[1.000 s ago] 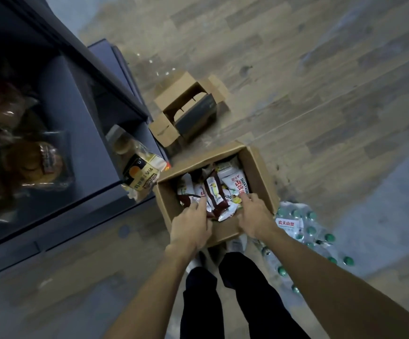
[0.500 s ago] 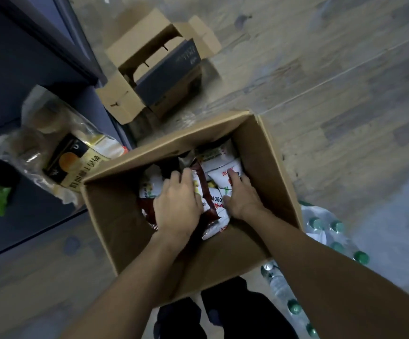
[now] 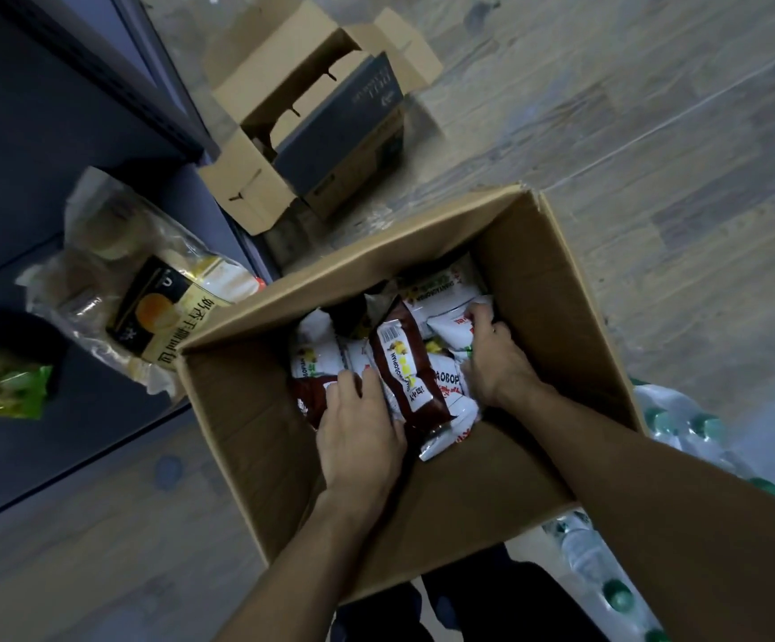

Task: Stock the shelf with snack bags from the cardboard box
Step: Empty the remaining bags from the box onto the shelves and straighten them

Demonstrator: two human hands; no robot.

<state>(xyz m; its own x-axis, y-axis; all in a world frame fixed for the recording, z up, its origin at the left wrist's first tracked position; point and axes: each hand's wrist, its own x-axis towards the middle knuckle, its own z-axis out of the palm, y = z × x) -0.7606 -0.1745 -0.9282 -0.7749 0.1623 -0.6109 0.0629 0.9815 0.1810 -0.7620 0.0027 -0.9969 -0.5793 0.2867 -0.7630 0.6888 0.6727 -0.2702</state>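
An open cardboard box (image 3: 561, 289) sits on the floor in front of me, holding several white and dark red snack bags. Both hands are down inside it. My left hand (image 3: 360, 433) curls its fingers over a dark red bag at the pile's left, beside an upright dark red bag (image 3: 406, 368). My right hand (image 3: 497, 359) grips the edge of a white bag (image 3: 450, 329) on the right side. The dark shelf (image 3: 29, 187) runs along the left, its lowest board holding a clear bread bag (image 3: 144, 298) and a green packet (image 3: 3, 386).
A second, smaller open cardboard box (image 3: 302, 113) with a dark insert lies on the wooden floor behind. A shrink-wrapped pack of green-capped water bottles (image 3: 682, 433) lies right of the box. My dark trouser legs (image 3: 469, 609) show below it.
The view has come closer and lower over the box. My right hand has reached deeper to the right and curled onto a white bag; my left hand has closed over the left bags.
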